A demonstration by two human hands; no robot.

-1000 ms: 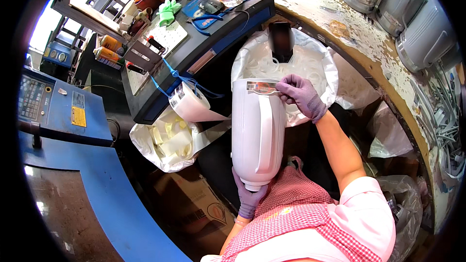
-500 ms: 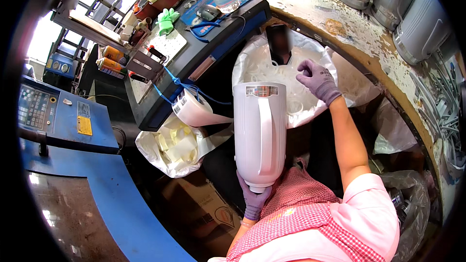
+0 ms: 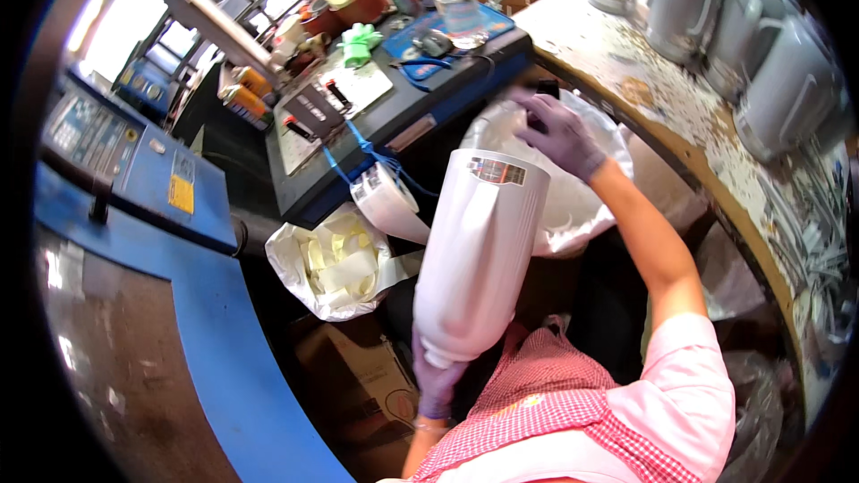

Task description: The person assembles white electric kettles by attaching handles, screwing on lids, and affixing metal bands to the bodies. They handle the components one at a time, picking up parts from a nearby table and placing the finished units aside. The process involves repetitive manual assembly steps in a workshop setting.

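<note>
Aslant, the jug (image 3: 490, 255) hung before the apron (image 3: 550, 376), narrow end low, wide end high.
Its long axis ran from the left hand (image 3: 436, 386) up and a little rightward, away from the body. That hand was curled beneath the narrow end, bearing it, some fingers hidden behind the shell. The right hand (image 3: 559, 134) was raised just past the wide end, up and to the right, apart from the jug and over the white bag (image 3: 580, 234); its fingers were bent but blurred, so I could not tell whether they were spread or pinching anything. The label (image 3: 497, 171) sat near the wide rim, closer to the right hand than the left, the handle (image 3: 472, 233) running down below it.
</note>
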